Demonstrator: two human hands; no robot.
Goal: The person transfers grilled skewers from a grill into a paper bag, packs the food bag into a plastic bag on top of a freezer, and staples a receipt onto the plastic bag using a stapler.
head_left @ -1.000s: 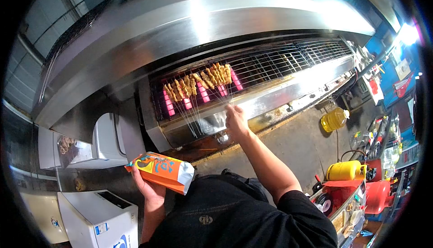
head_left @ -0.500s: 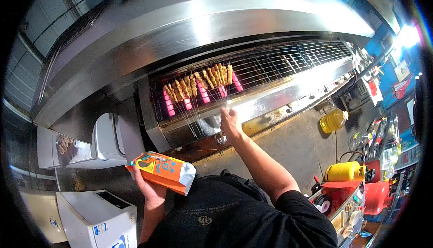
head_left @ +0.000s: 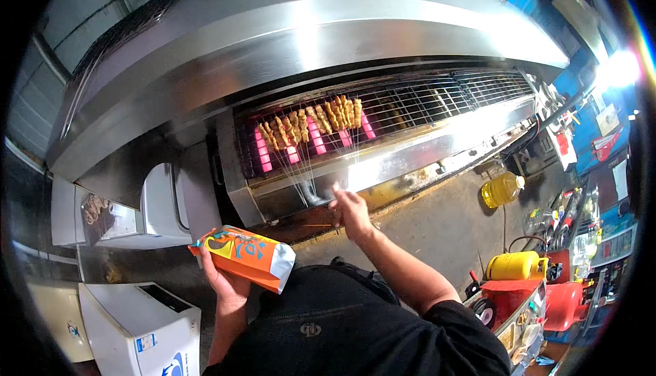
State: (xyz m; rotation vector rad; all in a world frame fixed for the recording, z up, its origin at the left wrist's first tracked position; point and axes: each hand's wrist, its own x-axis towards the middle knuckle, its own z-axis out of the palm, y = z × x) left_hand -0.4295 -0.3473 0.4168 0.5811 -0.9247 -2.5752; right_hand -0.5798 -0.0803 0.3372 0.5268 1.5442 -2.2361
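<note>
My left hand (head_left: 229, 282) is wrapped round an orange packet (head_left: 247, 256) with a white end and coloured print, held level beside my body. My right hand (head_left: 352, 215) is in the air just off the front edge of the long metal grill (head_left: 393, 160). Its thumb stands apart from loosely bent fingers, and nothing shows between them. Meat skewers (head_left: 311, 122) lie in a row at the grill's left end, above glowing pink-red heating bars (head_left: 263, 152). Their thin sticks reach out over the front edge toward me.
A steel hood (head_left: 294, 41) curves over the grill. On the floor to the right stand a jug of yellow oil (head_left: 502, 190), a yellow gas cylinder (head_left: 517, 266) and a red one (head_left: 566, 306). A white appliance (head_left: 140, 328) is at lower left, with a tray of food (head_left: 98, 215) farther back.
My right hand has let go of the skewer sticks and drawn back toward me from the grill's edge. The left hand still holds the packet, and the view has shifted slightly.
</note>
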